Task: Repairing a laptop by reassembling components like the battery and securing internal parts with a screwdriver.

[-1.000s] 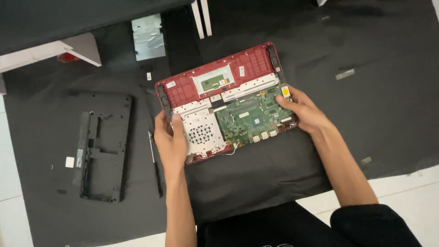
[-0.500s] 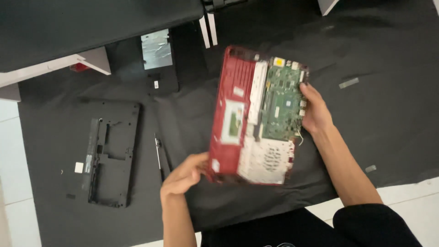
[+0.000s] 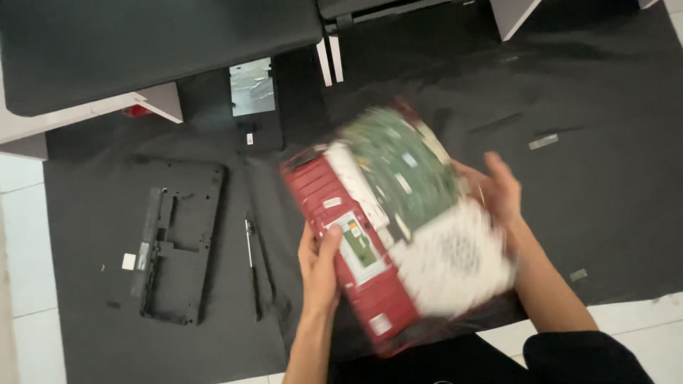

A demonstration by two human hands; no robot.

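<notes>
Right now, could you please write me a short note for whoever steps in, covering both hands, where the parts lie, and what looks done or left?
Left hand: grip on the left edge of the red laptop shell, thumb on its inner face.
Right hand: holding the far edge, by the green circuit board.
The shell is lifted off the black mat, tilted, and blurred by motion.
Done: the black bottom cover is off and lies on the mat to the left; a slim tool lies beside it, and a silver plate further back.
Left: the circuit board and the white perforated sheet sit in the shell.
</notes>
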